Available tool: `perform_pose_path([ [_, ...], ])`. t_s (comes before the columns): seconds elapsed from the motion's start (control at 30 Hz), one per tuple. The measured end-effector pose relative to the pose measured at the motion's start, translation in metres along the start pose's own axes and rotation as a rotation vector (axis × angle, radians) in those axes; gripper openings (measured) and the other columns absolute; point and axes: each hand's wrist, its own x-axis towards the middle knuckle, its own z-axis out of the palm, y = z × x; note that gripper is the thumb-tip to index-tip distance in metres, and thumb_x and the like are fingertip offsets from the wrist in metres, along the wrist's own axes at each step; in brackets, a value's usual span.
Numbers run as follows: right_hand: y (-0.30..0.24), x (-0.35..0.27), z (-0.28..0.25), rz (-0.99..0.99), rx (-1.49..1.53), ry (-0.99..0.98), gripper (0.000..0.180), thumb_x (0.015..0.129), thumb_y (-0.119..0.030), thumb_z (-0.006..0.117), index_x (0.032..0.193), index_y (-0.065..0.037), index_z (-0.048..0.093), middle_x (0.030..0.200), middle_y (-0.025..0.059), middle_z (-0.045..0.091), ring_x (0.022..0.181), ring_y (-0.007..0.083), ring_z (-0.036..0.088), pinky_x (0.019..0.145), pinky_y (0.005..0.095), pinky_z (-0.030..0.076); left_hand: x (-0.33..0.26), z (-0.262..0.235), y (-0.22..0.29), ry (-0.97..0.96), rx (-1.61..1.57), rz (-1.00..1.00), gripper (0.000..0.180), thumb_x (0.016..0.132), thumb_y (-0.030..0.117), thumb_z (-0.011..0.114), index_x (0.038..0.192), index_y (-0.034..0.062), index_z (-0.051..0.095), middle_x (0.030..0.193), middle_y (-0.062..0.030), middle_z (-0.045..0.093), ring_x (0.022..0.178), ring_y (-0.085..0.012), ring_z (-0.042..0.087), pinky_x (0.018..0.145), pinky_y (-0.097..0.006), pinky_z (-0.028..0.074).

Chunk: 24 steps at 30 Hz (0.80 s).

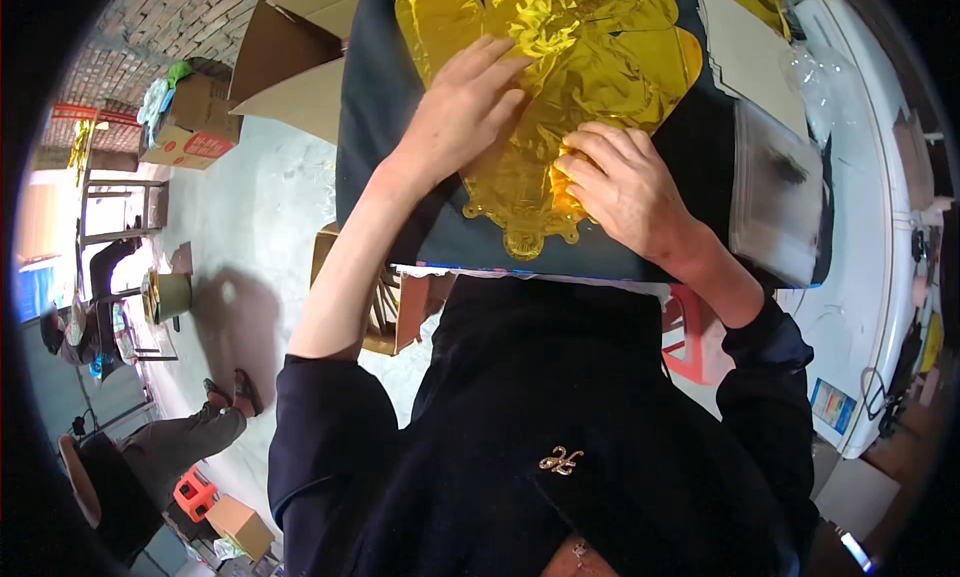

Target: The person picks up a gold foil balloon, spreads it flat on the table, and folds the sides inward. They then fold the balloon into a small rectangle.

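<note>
Brick wall [190, 19], upper left of the frame; pale grey floor [285, 167] beneath it. Table with black cover [415, 239], top centre. On it, 1 large piece of gold foil [625, 72], crinkled, rounded lobes toward the top edge of the frame, small tabs at its lower end.

Left hand [465, 112]: 1, upper centre, palm down, open, fingers extended over the left part of the foil. Right hand [625, 189]: 1, right of centre, fingers curled and closed on a bunched fold at the foil's lower right; thumb not clearly seen.

Beside the foil, right of the frame: 1 stack of clear plastic bags [775, 202]; above that, 1 stack of pale card [755, 62]. Far right: 1 white cabinet [855, 322].

Left side: 1 printed cardboard box [205, 117], near the wall; 1 open carton [300, 72], nearer the table. Lower left: 1 other person [190, 442], dark trousers; 1 red stool [195, 492]; 1 small brown box [238, 525].
</note>
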Motion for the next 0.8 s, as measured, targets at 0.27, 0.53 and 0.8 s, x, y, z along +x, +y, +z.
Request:
perform_pose_path([
  [0.27,-0.008,-0.042,-0.004,0.102,-0.057,0.031,0.028,0.078,-0.003,0.077,0.106,-0.002,0.072,0.115,0.0097,0.067,0.113,0.0294,0.064,0.096,0.0426,0.05,0.008,0.043,0.0,-0.084,0.226,0.133,0.049,0.105,0.038,0.062,0.146,0.0109,0.059,0.156,-0.0184,0.051,0.149,-0.04,0.041,0.123,-0.056,0.032],
  [0.53,-0.027,-0.055,0.004,0.134,-0.039,0.013,0.032,0.079,-0.004,0.079,0.11,-0.002,0.072,0.118,0.0089,0.066,0.118,0.0286,0.061,0.099,0.0436,0.048,0.002,0.053,0.011,-0.119,0.269,0.104,0.054,0.105,0.043,0.059,0.149,0.0124,0.056,0.157,-0.0167,0.049,0.151,-0.0373,0.04,0.124,-0.056,0.031],
  [0.8,-0.032,-0.059,0.005,0.171,-0.011,0.041,0.039,0.077,-0.006,0.08,0.115,-0.003,0.071,0.12,0.009,0.066,0.121,0.0296,0.06,0.101,0.0462,0.047,-0.001,0.055,0.009,-0.104,0.256,0.085,0.053,0.104,0.043,0.059,0.146,0.0104,0.059,0.155,-0.0178,0.051,0.15,-0.0377,0.039,0.123,-0.056,0.03],
])
